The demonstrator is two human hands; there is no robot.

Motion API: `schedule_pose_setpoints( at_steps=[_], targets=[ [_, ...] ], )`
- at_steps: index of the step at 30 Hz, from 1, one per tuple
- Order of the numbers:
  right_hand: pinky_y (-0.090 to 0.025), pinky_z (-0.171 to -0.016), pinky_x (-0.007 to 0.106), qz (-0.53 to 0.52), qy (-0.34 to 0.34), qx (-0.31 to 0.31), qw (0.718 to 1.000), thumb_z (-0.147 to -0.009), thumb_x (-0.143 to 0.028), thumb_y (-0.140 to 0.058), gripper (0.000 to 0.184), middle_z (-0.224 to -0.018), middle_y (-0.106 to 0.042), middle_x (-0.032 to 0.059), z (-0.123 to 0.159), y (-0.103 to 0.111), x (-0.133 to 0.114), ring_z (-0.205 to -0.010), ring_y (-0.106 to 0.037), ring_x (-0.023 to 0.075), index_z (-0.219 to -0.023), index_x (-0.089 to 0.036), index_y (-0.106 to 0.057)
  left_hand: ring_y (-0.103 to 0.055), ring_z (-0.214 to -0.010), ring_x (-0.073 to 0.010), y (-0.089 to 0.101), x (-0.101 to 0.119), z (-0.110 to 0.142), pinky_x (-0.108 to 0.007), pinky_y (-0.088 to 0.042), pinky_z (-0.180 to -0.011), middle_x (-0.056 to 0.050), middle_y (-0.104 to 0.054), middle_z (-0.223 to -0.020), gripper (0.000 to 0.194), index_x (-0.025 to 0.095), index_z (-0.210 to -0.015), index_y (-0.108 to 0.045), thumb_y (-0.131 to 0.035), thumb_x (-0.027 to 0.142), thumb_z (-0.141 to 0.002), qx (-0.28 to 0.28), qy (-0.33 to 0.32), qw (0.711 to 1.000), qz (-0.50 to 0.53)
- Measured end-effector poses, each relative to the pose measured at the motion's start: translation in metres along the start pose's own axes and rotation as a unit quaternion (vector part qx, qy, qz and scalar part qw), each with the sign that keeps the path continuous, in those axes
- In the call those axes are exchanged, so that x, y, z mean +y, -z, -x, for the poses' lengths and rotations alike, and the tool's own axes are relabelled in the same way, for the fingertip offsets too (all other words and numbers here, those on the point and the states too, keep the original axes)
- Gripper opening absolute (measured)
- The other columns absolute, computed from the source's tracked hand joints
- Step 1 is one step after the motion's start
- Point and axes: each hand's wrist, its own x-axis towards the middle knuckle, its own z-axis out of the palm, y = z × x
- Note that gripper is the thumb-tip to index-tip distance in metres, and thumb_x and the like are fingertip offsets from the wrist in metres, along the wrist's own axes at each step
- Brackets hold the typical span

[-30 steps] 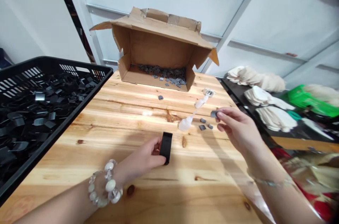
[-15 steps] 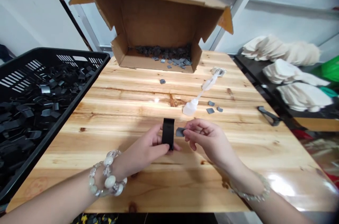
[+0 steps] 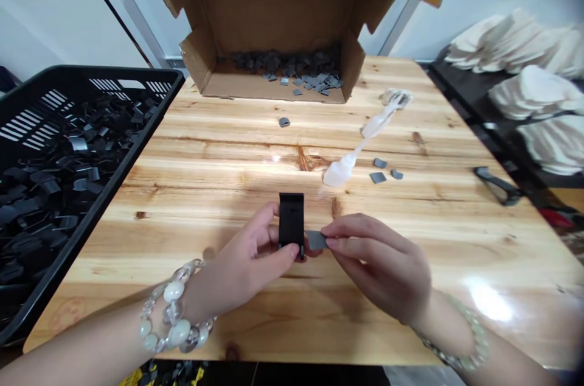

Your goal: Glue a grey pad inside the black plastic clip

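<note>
From the head view, we've got the left hand [image 3: 246,264] pinching a small black rectangular plastic clip [image 3: 291,223] upright near the front edge of the pale wooden tabletop [image 3: 205,167]. The right hand [image 3: 378,264] has its fingers closed on a thin grey square pad [image 3: 316,240] that touches the clip's lower right side.

Our worry: the pad could go on crooked or slip out, since it's tiny and only held by the fingertips. The clip looks matte, a bit taller than wide.

Further back sit 3 loose grey pads [image 3: 384,169], a white squeeze bottle [image 3: 340,171], a brown cardboard box [image 3: 274,21] and a black plastic crate [image 3: 68,148] full of clips.
</note>
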Motion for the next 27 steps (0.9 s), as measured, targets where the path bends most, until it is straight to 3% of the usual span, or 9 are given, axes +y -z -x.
schedule_pose_setpoints(
  at_steps=[4, 9, 17, 21, 27],
  targets=[
    [-0.06, -0.069, 0.026, 0.019, 0.017, -0.005, 1.0, -0.079, 0.0, -0.059, 0.027, -0.088, -0.071, 0.0062, -0.001, 0.002, -0.003, -0.08, -0.069, 0.0156, -0.092, -0.023, -0.064, -0.066, -0.096, -0.0138, 0.001, 0.001, 0.002, -0.025, -0.05, -0.086, -0.004, -0.07, -0.105, 0.031, 0.024, -0.119, -0.046, -0.058, 0.025, -0.091, 0.024, 0.017, 0.998, -0.051],
    [-0.061, -0.07, 0.029, 0.041, 0.043, -0.014, 0.998, -0.081, -0.002, -0.059, 0.028, -0.09, -0.073, 0.0053, -0.001, 0.003, -0.003, -0.081, -0.07, 0.0167, -0.096, -0.025, -0.066, -0.067, -0.095, -0.0166, -0.002, 0.006, 0.001, -0.026, -0.052, -0.084, -0.005, -0.07, -0.102, 0.03, 0.021, -0.118, -0.047, -0.057, 0.028, -0.09, 0.034, -0.007, 0.997, -0.068],
    [-0.062, -0.075, 0.032, 0.059, 0.116, -0.077, 0.989, -0.08, -0.001, -0.059, 0.025, -0.098, -0.074, 0.0085, 0.002, 0.003, 0.002, -0.091, -0.07, 0.0201, -0.096, -0.019, -0.066, -0.066, -0.098, -0.0179, -0.005, 0.007, 0.003, -0.029, -0.052, -0.088, -0.005, -0.07, -0.102, 0.033, 0.02, -0.118, -0.047, -0.06, 0.027, -0.088, 0.065, -0.018, 0.996, -0.067],
    [-0.06, -0.082, 0.034, -0.006, 0.043, -0.081, 0.996, -0.08, -0.005, -0.061, 0.031, -0.104, -0.071, 0.0109, 0.004, -0.002, 0.0, -0.098, -0.068, 0.0216, -0.107, -0.02, -0.062, -0.065, -0.101, -0.019, -0.003, 0.005, 0.004, -0.03, -0.05, -0.09, -0.007, -0.069, -0.105, 0.029, 0.019, -0.115, -0.047, -0.058, 0.027, -0.089, 0.087, -0.043, 0.988, -0.117],
    [-0.06, -0.069, 0.027, -0.064, -0.136, -0.038, 0.988, -0.081, -0.016, -0.068, 0.021, -0.088, -0.07, 0.0033, 0.001, -0.011, -0.009, -0.078, -0.068, 0.0156, -0.099, -0.024, -0.061, -0.064, -0.102, -0.0185, -0.003, -0.003, 0.004, -0.024, -0.052, -0.077, -0.007, -0.067, -0.111, 0.024, 0.022, -0.113, -0.048, -0.056, 0.029, -0.091, 0.083, -0.053, 0.973, -0.209]
  ],
)
